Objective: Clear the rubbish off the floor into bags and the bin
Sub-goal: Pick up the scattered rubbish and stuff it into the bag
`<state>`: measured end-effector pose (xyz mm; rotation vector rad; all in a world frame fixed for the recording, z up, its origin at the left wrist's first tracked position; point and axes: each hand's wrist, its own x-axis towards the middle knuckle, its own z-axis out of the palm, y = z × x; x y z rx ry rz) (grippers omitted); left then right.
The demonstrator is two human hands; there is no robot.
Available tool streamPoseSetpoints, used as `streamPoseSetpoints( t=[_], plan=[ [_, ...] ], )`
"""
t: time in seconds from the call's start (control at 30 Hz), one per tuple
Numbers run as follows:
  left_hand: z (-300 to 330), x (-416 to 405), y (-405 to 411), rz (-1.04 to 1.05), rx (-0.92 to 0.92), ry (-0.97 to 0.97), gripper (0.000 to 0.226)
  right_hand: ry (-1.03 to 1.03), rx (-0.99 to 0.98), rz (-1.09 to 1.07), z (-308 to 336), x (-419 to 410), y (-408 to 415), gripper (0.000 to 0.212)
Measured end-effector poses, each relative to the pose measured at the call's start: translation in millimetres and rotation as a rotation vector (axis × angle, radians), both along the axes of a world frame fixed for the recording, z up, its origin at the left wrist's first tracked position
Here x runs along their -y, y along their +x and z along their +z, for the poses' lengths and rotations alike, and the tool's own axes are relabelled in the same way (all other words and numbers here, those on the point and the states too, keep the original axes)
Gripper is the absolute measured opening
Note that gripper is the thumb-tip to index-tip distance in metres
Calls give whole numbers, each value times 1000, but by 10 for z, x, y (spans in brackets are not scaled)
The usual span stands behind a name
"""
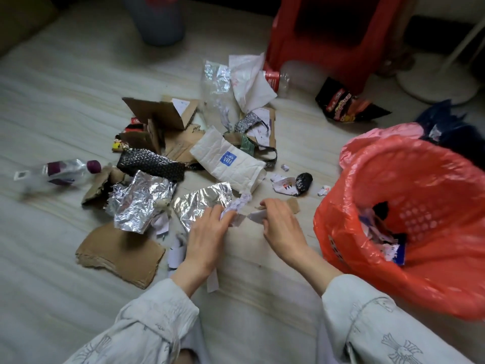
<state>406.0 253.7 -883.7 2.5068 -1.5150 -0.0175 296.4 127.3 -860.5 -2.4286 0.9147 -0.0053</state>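
Note:
Rubbish lies scattered on the pale floor: foil sheets (139, 203), torn cardboard (120, 250), a white paper bag (228, 164) with a blue label, paper scraps and a plastic bottle (60, 172). My left hand (207, 232) grips a crumpled white paper wad (240, 206) at the edge of a foil sheet (202, 200). My right hand (280, 224) pinches a small white paper scrap (256, 215) beside it. To the right stands the bin (420, 216), lined with a red plastic bag (349, 232), with paper scraps inside.
A red plastic stool (330, 38) stands at the back with a clear bottle (286, 77) and a black snack wrapper (346, 103) by it. A grey bin (160, 22) is far back. A dark bag (451, 127) lies behind the red one.

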Motion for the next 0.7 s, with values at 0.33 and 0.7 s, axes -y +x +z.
streamPoseSetpoints(
  t=[0.33,0.7],
  plan=[
    [1476,337,-426,-127,32,-408,29,-219,341,-121,1501,270,-423,22],
    [2136,1508,-1589,-352,-192,-652,25,-488,359,-407,2334,1000,-1679,29]
  ],
)
